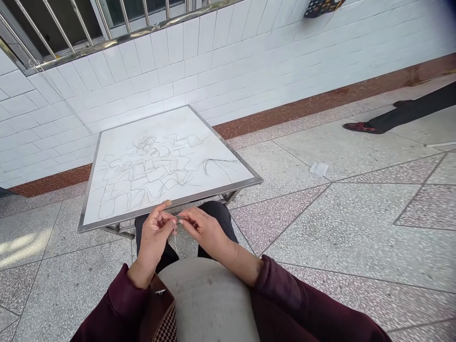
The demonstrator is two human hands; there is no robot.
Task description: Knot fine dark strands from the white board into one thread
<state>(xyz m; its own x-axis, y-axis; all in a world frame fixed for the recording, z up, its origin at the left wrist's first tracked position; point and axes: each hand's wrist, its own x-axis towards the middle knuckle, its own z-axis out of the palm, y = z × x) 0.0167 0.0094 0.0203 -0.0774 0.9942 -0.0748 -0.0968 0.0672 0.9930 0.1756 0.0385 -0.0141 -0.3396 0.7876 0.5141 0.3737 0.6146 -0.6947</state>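
My left hand (156,235) is closed in a pinch, thumb against fingertips. A thin pale thread (175,242) hangs down from its fingertips. My right hand (204,231) pinches close beside it, the two sets of fingertips almost touching. Between them shows a tiny greyish-dark bit (178,220), too small to name. Both hands are above my lap, just off the near edge of a white-topped table (117,137) with a metal rim. Thin dark strands (149,168) lie spread over the tabletop in wavy, crossing lines, with a tangled clump at the back.
Behind the table stands a white tiled wall (149,85) with a barred window (124,16). A person's leg and shoe (363,127) are at the right. White paper (318,169) lies on the speckled floor. My brown bag (156,304) hangs at my left side.
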